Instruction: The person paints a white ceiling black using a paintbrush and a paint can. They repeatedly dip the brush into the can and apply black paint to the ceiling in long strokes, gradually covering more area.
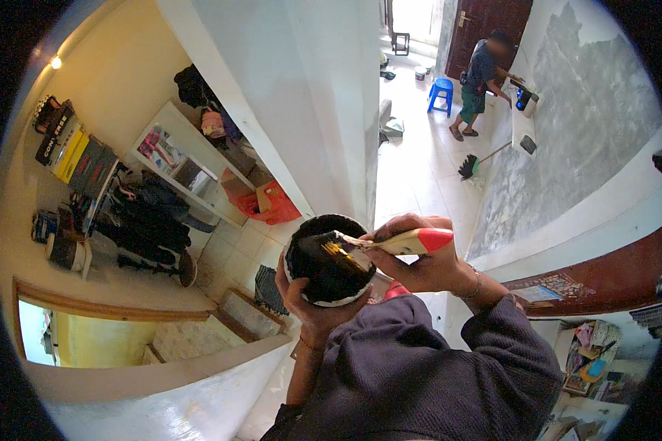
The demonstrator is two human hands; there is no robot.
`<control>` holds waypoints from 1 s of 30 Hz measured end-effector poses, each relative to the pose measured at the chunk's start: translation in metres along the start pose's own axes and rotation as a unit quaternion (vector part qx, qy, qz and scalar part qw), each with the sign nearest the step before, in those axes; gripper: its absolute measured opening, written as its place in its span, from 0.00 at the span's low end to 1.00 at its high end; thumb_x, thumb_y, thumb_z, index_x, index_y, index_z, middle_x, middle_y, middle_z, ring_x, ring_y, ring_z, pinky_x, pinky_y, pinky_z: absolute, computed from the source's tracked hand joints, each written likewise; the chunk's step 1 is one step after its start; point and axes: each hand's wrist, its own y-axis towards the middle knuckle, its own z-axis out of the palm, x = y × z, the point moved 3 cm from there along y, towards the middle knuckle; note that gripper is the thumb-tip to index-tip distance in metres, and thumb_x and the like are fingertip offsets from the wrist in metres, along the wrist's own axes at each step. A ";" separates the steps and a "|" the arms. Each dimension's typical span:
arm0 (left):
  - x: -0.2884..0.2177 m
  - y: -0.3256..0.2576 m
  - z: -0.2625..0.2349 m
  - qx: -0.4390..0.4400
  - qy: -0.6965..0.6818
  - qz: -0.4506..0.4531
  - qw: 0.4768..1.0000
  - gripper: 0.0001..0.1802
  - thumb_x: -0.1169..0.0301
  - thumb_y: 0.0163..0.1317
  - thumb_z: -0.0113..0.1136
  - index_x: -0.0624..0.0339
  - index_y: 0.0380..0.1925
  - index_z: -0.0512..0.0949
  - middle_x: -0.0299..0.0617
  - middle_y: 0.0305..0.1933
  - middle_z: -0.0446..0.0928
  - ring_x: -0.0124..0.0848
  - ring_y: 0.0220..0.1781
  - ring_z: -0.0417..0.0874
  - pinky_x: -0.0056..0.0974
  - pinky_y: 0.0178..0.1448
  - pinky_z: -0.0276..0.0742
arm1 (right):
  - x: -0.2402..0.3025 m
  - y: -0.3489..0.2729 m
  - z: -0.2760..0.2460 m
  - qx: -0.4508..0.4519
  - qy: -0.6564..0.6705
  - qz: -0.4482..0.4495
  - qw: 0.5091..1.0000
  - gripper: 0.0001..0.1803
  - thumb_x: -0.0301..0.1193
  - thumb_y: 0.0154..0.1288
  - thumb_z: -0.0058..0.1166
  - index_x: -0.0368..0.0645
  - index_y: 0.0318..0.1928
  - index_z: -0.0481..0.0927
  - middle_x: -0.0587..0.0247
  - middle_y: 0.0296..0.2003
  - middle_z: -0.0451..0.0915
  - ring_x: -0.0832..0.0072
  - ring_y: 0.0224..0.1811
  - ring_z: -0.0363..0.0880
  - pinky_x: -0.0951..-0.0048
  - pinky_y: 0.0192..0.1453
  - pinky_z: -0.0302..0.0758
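Two hands curl: the left hand cradles a pot, the right hand grips a brush at its mouth; tilting could cause spills; lifting, drips.

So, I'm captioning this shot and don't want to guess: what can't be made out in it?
In the head view:
- How full the bucket is: its interior is too dark.
- The palm of the left hand: hidden against the bucket.
- Part of the paintbrush: covered by the right hand.
- The hem of the dark sweater: cut off by the lower edge.
- The face of the co-worker: blurred.
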 end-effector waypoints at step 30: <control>-0.008 0.031 -0.004 -0.035 0.053 0.020 0.998 0.61 0.53 0.36 0.90 0.46 0.66 0.57 0.72 0.69 0.65 0.65 0.68 0.74 0.58 0.68 0.78 | -0.031 -0.011 0.005 -0.095 0.056 0.075 0.991 0.13 0.19 0.63 0.68 0.33 0.46 0.78 0.55 0.40 0.86 0.73 0.40 0.88 0.72 0.44 0.86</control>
